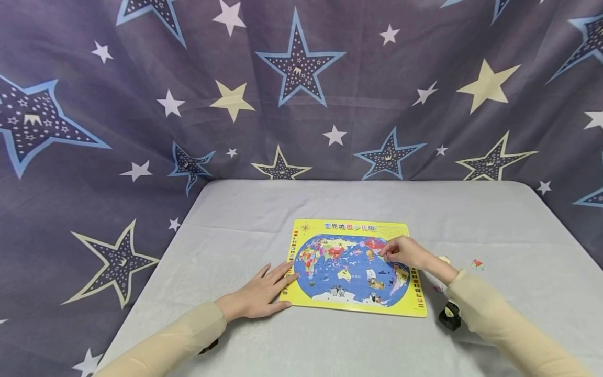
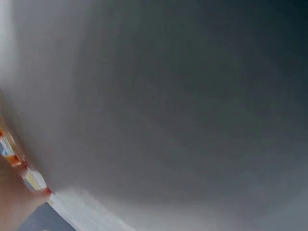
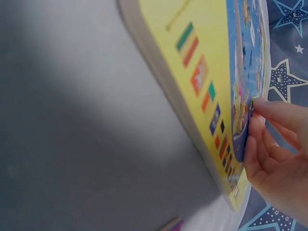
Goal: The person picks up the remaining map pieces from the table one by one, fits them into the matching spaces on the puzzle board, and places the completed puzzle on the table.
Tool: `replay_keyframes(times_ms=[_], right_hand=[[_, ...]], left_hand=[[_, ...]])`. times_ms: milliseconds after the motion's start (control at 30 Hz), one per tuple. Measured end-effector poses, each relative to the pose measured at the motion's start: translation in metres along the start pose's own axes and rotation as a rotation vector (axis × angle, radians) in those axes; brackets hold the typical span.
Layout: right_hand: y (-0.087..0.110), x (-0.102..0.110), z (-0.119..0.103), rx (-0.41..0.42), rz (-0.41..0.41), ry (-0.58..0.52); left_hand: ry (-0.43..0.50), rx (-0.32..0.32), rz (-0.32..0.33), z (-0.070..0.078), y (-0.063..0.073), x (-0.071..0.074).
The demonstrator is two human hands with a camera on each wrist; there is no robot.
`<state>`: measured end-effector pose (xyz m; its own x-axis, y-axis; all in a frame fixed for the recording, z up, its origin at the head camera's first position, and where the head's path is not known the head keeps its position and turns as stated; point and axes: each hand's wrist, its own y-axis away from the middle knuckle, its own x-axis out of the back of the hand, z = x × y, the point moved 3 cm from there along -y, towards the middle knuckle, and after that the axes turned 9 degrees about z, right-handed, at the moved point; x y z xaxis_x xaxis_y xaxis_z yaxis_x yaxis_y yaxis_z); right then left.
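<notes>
Star-print curtain (image 1: pixel 301 125) behind grey table (image 1: pixel 245 209). Yellow-rimmed map board (image 1: pixel 350 308) laid flat, left edge touched by left hand (image 1: pixel 259 294), fingers outstretched; right side partly covered by right hand (image 1: pixel 406 251), fingers bent, grip cannot be told.

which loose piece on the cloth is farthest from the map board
The red-and-green puzzle piece, farthest right; the yellowish piece and the pinkish piece lie closer to the world map board.
</notes>
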<state>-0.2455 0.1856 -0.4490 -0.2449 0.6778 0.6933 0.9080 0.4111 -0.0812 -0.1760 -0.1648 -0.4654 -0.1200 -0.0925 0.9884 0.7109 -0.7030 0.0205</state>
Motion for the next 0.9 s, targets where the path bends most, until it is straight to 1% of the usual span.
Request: replay_keyframes(times_ms=[200,467,700,900], right_hand=[[0.0008,0.0,-0.0008,0.012,-0.001,0.002],[0.0012,-0.0003,-0.0001,-0.016,0.005,-0.004],[0.0028,-0.0003,0.0002,-0.042,0.03,0.006],[0.0062,-0.0002,-0.0015,-0.035,0.039,0.007]], left_hand=[[0.01,0.001,-0.003,0.0007,0.0,0.0007],[0.02,0.005,-0.008,0.001,-0.0003,0.0014],[0.018,0.002,-0.004,0.0003,-0.0005,0.0005],[0.02,0.004,-0.009,0.0008,-0.0001,0.0008]])
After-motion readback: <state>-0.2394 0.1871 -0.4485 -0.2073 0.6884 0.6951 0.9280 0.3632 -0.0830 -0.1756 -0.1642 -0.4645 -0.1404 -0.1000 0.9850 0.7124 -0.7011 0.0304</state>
